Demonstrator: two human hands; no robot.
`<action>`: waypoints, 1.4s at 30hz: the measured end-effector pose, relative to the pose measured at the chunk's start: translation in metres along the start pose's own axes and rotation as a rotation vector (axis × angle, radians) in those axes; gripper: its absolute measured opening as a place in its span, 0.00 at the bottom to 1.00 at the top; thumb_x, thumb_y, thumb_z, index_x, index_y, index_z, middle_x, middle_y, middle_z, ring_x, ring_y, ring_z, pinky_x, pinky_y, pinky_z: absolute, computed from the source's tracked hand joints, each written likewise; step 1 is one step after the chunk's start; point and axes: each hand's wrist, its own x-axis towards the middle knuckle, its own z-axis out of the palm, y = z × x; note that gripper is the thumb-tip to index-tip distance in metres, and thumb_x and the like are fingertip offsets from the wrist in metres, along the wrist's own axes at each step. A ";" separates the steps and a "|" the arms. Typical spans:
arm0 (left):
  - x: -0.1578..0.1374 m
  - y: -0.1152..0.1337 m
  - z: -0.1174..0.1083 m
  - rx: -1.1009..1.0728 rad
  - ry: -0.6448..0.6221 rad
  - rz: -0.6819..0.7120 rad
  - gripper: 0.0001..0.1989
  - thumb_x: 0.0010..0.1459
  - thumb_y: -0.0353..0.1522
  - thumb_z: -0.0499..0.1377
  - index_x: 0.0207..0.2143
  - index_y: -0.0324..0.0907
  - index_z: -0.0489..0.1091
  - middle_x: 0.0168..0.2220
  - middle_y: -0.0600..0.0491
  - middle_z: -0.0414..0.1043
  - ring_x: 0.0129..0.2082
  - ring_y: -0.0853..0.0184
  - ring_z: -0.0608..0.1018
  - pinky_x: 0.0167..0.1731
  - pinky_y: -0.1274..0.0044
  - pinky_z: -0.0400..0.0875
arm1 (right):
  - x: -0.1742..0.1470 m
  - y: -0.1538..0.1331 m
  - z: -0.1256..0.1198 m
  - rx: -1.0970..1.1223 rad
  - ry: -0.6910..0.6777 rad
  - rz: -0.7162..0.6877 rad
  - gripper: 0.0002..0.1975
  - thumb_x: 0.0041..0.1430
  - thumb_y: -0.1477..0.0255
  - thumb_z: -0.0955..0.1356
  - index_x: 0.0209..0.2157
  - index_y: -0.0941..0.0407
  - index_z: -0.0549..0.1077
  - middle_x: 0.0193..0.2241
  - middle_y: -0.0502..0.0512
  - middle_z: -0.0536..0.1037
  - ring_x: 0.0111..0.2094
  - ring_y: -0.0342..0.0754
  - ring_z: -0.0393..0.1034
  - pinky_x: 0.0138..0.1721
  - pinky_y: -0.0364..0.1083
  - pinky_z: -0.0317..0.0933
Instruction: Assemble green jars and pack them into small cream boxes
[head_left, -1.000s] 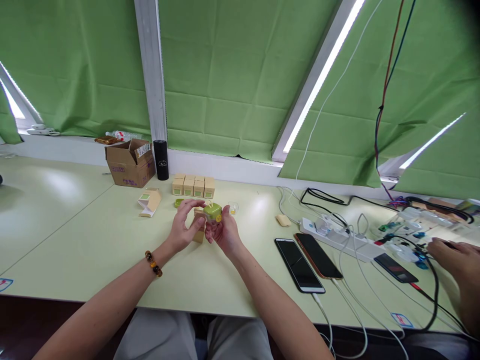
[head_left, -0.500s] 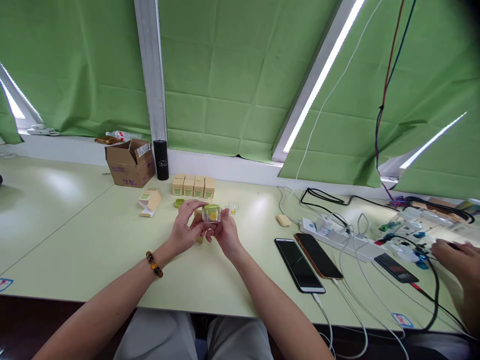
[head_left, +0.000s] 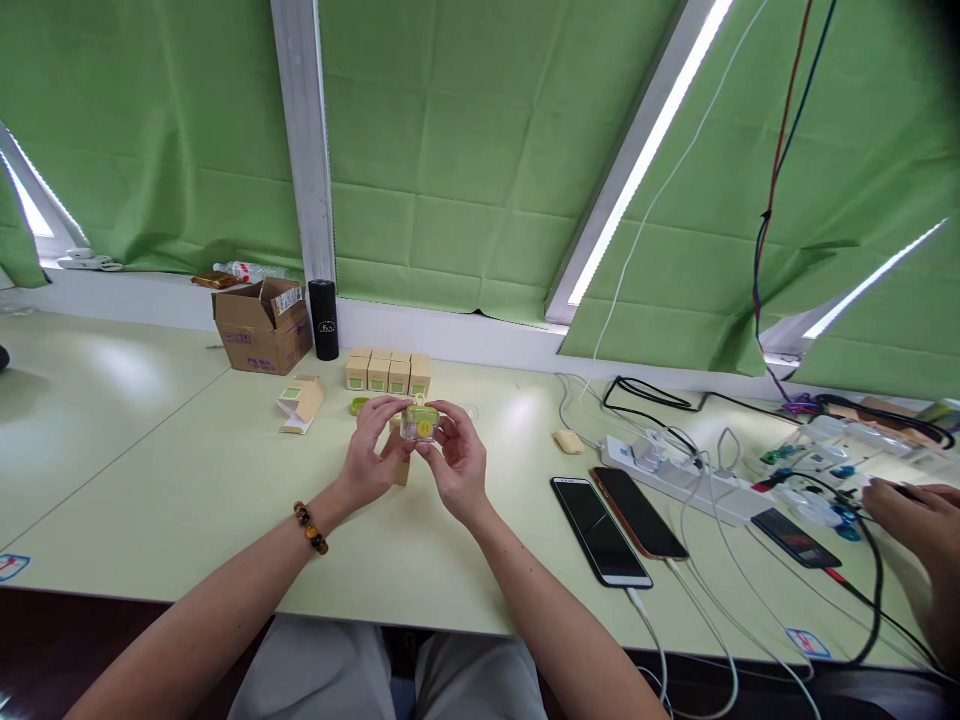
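Between my two hands, a small clear case with a green lid and a yellow round mark [head_left: 420, 424] is held up over the table. My left hand [head_left: 371, 455] grips its left side, fingers on top and thumb below. On the other side, my right hand [head_left: 457, 455] pinches it with thumb and fingers. Under my left hand a brown cardboard piece [head_left: 403, 472] partly shows. A green lid-like piece [head_left: 360, 406] lies just behind my left fingers. Behind my right fingers a clear piece [head_left: 471, 411] is mostly hidden.
Small cardboard boxes [head_left: 388, 372] stand in a row behind my hands. An opened small box [head_left: 301, 404], a larger carton [head_left: 262, 325] and a black tumbler [head_left: 324, 320] are to the left. Phones [head_left: 602, 532], cables and a power strip [head_left: 682, 478] lie right, near another person's hand [head_left: 911, 515].
My right fingers have shifted up onto the top right of the case, with the thumb now below. The case has turned slightly, and my right hand covers more of the clear piece behind.
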 end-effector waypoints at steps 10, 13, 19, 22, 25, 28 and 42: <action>0.001 -0.001 0.004 -0.191 0.063 -0.076 0.22 0.63 0.34 0.63 0.58 0.47 0.67 0.55 0.43 0.69 0.59 0.53 0.72 0.61 0.56 0.68 | -0.002 -0.005 0.004 0.146 -0.089 0.069 0.23 0.65 0.62 0.72 0.60 0.47 0.69 0.60 0.60 0.70 0.52 0.54 0.74 0.53 0.57 0.73; 0.000 0.001 0.002 -0.152 0.071 -0.041 0.23 0.62 0.32 0.62 0.59 0.47 0.65 0.56 0.43 0.69 0.59 0.53 0.72 0.61 0.56 0.68 | -0.002 -0.002 0.001 0.065 -0.081 0.078 0.27 0.63 0.61 0.73 0.62 0.45 0.69 0.62 0.59 0.65 0.54 0.54 0.70 0.53 0.55 0.73; 0.003 0.007 -0.001 0.029 0.034 0.051 0.22 0.61 0.30 0.63 0.57 0.46 0.66 0.52 0.45 0.73 0.56 0.55 0.73 0.57 0.57 0.71 | 0.001 0.005 -0.002 0.106 -0.024 0.141 0.29 0.60 0.58 0.74 0.61 0.48 0.70 0.53 0.60 0.73 0.55 0.54 0.70 0.54 0.54 0.72; 0.003 0.006 0.000 0.033 0.066 0.041 0.23 0.61 0.32 0.64 0.58 0.46 0.66 0.53 0.45 0.72 0.55 0.55 0.73 0.57 0.57 0.70 | 0.002 0.009 -0.001 0.199 0.000 0.188 0.29 0.59 0.57 0.75 0.59 0.49 0.68 0.47 0.58 0.78 0.48 0.53 0.75 0.52 0.55 0.72; 0.003 0.005 0.001 -0.015 0.057 0.019 0.24 0.61 0.32 0.63 0.59 0.46 0.65 0.54 0.44 0.71 0.57 0.55 0.73 0.58 0.57 0.70 | 0.003 0.012 -0.001 0.299 0.001 0.237 0.26 0.58 0.56 0.75 0.53 0.48 0.67 0.41 0.54 0.80 0.40 0.50 0.77 0.48 0.55 0.73; 0.002 0.005 0.002 -0.059 0.040 -0.055 0.24 0.61 0.33 0.63 0.59 0.47 0.65 0.55 0.44 0.71 0.58 0.55 0.73 0.59 0.57 0.70 | 0.004 0.012 -0.001 0.383 -0.011 0.278 0.24 0.58 0.55 0.75 0.50 0.48 0.66 0.38 0.53 0.81 0.40 0.52 0.79 0.46 0.56 0.73; 0.002 0.007 -0.004 0.190 0.124 0.106 0.23 0.62 0.30 0.61 0.60 0.47 0.66 0.53 0.43 0.69 0.56 0.53 0.71 0.56 0.57 0.70 | 0.006 0.007 -0.004 0.315 -0.082 0.230 0.23 0.60 0.54 0.73 0.53 0.49 0.76 0.49 0.59 0.77 0.46 0.54 0.74 0.44 0.56 0.73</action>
